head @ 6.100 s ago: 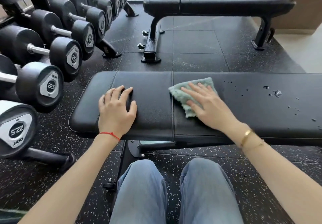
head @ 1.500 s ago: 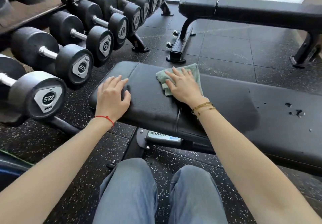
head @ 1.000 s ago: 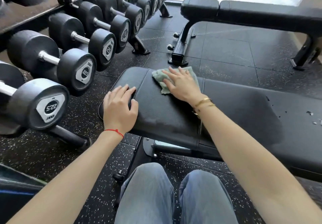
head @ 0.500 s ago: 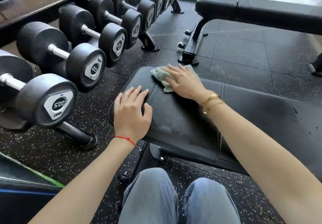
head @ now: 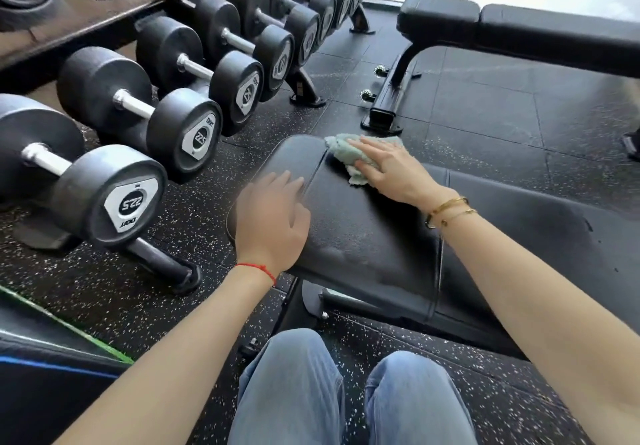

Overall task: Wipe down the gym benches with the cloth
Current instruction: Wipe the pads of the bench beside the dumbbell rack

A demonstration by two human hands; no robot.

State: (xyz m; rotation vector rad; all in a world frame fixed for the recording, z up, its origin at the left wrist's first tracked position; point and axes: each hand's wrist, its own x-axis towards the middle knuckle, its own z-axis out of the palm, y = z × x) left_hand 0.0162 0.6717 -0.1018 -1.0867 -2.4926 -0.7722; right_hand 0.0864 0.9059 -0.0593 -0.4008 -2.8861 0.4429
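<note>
My right grip [head: 391, 171] is flat, fingers straight, pressing the green cloth [head: 349, 157] onto the far edge of the near desk [head: 363, 247], beside its seam, so the wipe reaches the end pad; my left grip [head: 273, 216], blurred, lies open there, likely bracing me, while the second desk [head: 519, 29] waits beyond
</note>
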